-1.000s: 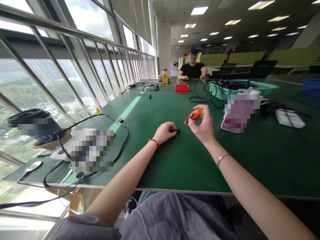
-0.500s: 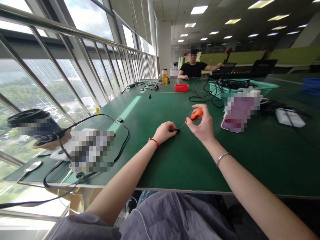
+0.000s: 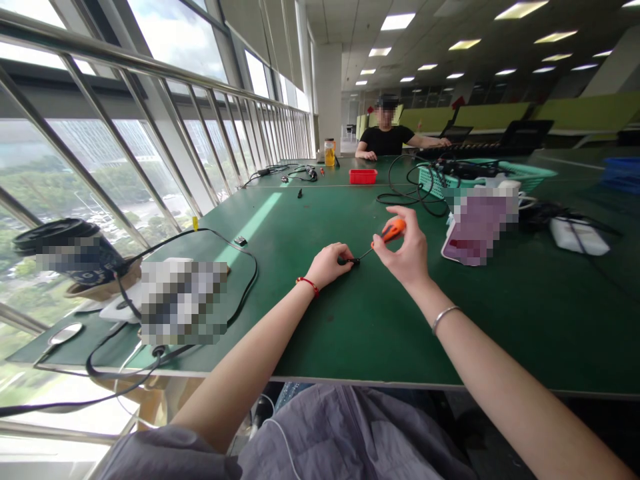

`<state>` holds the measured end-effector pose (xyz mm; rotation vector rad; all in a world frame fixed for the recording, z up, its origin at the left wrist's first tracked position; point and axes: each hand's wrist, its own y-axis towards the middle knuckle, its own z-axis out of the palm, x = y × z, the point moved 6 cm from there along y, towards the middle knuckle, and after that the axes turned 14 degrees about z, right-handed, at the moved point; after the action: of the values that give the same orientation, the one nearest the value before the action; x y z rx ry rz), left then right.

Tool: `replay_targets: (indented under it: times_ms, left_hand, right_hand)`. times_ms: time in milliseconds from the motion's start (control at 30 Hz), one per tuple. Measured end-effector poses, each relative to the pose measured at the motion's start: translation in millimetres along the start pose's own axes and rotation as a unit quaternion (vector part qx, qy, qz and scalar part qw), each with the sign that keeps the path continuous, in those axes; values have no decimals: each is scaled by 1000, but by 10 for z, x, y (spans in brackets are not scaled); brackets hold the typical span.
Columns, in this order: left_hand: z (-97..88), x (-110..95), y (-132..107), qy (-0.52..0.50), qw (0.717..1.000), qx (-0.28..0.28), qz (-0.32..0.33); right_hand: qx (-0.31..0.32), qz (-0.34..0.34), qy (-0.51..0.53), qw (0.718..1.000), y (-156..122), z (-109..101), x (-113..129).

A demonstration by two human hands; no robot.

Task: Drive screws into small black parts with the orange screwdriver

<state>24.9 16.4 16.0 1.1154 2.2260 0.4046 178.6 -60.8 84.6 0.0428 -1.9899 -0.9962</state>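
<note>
In the middle of the green table (image 3: pixel 320 333), my left hand (image 3: pixel 327 267) pinches a small black part (image 3: pixel 355 261) close to the tabletop. What kind of part it is I cannot make out, since the fingers cover most of it. My right hand (image 3: pixel 406 250) is closed round the orange-and-black handle of a screwdriver (image 3: pixel 395 230). The screwdriver is tilted, its thin shaft running down to the left. Its tip meets the black part beside my left fingertips.
Right of my hands are a phone (image 3: pixel 475 227), a teal basket (image 3: pixel 530 175) of cables and a white block (image 3: pixel 580 235). Ahead stand a red tray (image 3: pixel 363 177) and a jar (image 3: pixel 330 152). On the left lie a cup (image 3: pixel 70 250) and black cables (image 3: pixel 250 287). A person (image 3: pixel 387 139) sits opposite.
The orange handle has turned slightly in my right fingers, showing less black. My left hand holds still. The person opposite has moved an outstretched hand a little to the right.
</note>
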Motion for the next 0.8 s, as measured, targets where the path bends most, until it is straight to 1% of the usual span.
replay_targets:
  times_ms: [67, 100, 200, 267, 333, 433, 533, 600, 667, 733, 800]
  left_hand:
    - [0, -5, 0, 2, 1000, -1, 3]
    - [1, -5, 0, 3, 1000, -1, 3]
    - [2, -6, 0, 5, 1000, 0, 3]
    - [-2, -9, -1, 7, 1000, 0, 3]
    - [-7, -13, 0, 10, 1000, 1, 4]
    - [-9, -15, 0, 11, 1000, 2, 2]
    - [-5, -11, 0, 7, 1000, 4, 0]
    - [-4, -11, 1, 6, 1000, 4, 2]
    - [-2, -11, 0, 7, 1000, 4, 4]
    - [-2, -9, -2, 8, 1000, 4, 4]
    - [-3, -6, -4, 7, 1000, 4, 3]
  right_hand:
    - [-16, 5, -23, 1000, 1, -22, 10]
    - [-14, 15, -34, 999, 1, -23, 10]
    - [27, 35, -39, 998, -10, 16, 15]
    - [44, 22, -29, 998, -21, 35, 31]
    - [38, -5, -17, 999, -27, 30, 47]
    - [7, -28, -7, 1000, -22, -2, 52]
    - [-14, 1, -43, 999, -8, -19, 26]
    - [-8, 33, -59, 998, -4, -16, 5]
    - [9, 51, -45, 998, -6, -7, -9]
    - [20, 46, -21, 999, -6, -3, -12]
    - [22, 19, 1, 1000, -2, -6, 1]
